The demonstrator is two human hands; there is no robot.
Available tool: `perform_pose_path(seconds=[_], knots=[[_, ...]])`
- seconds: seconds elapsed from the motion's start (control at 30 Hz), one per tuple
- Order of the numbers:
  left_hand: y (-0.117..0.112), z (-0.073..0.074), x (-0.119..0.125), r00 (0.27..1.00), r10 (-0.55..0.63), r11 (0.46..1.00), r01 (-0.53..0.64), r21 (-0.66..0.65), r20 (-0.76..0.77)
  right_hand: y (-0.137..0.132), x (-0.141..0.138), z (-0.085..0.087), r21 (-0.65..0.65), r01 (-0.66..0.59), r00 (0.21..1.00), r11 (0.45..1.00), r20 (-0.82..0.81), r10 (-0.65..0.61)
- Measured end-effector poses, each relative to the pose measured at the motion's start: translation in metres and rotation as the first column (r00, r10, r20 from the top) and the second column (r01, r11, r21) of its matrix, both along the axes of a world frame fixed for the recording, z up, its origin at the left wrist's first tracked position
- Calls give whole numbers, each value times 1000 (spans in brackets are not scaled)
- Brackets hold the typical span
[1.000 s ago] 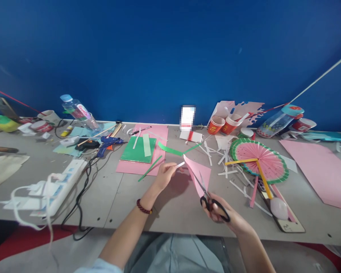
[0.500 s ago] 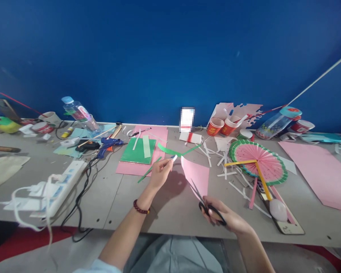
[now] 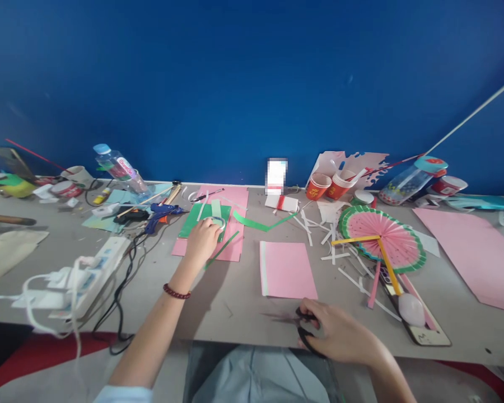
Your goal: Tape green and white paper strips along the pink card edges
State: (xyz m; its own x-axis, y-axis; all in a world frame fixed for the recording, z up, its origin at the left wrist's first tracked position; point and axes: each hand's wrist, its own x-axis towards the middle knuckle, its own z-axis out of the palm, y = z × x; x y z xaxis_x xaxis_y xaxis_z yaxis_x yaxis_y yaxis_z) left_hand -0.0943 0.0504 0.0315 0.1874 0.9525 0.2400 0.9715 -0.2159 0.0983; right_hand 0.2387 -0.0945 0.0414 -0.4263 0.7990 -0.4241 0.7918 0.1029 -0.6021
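Note:
My left hand (image 3: 205, 234) reaches over the green paper pack (image 3: 189, 226), its fingers closed on a roll of tape (image 3: 219, 222) low above the pack or touching it. A pale strip (image 3: 215, 207) lies on that pack, partly hidden by the hand. My right hand (image 3: 334, 333) holds black-handled scissors (image 3: 306, 315) at the table's front edge, blades pointing left and slightly blurred. Just beyond the scissors a pink paper square (image 3: 289, 270) lies flat, with a whitish tape strip (image 3: 264, 268) along its left edge. Green paper strips (image 3: 252, 224) lie behind it.
A watermelon-patterned paper fan (image 3: 380, 238) lies on the right, over a phone (image 3: 428, 336). White paper scraps (image 3: 306, 226) are scattered near it. At left are a blue glue gun (image 3: 162, 215), a power strip (image 3: 96, 274) and cables. Red paper cups (image 3: 318, 186) stand at the back.
My left hand has moved left with the tape roll, from beside the pink square to the green pack. The pink square now lies flat. The scissors have swung to point left.

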Motion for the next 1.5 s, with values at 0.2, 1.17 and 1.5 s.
perform_pose_path(seconds=[0.2,1.17,1.5], knots=[[-13,-12,22,974,-137,979,106,175,181,2,0,0,-14,-2,1000,1000,4,2],[-15,-37,103,5,286,889,370,-268,958,19,25,1,-85,351,867,932,-347,-358],[-17,-29,102,-40,278,886,397,-240,960,133,55,-19,557,476,848,681,-84,-524]])
